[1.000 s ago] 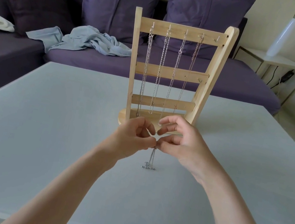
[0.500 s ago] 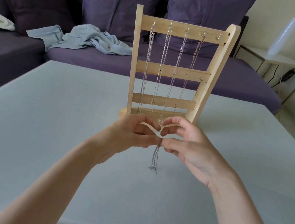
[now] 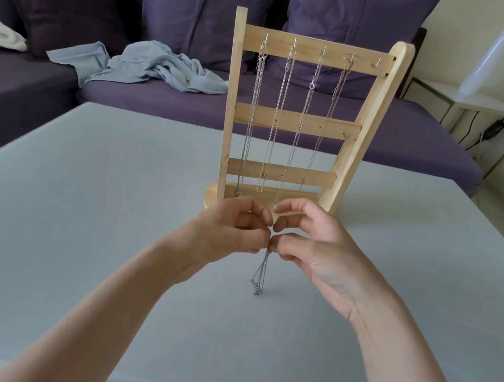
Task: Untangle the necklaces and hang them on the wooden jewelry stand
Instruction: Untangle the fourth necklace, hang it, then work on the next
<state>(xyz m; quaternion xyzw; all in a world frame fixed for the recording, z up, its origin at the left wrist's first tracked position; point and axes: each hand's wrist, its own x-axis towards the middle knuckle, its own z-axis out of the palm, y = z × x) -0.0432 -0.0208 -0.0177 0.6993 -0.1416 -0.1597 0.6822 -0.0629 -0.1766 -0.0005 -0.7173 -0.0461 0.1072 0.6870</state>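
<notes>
Centrally, left hand and right hand fingers pinch a dangling necklace above open tabletop, near the four-chain wooden stand.

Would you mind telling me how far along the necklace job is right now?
Four necklaces already hang from the top bar of the wooden stand. The left hand and right hand pinch a fifth chain, bunched and dangling above the table. Left: free it and hang it on the empty rightmost hook.
</notes>
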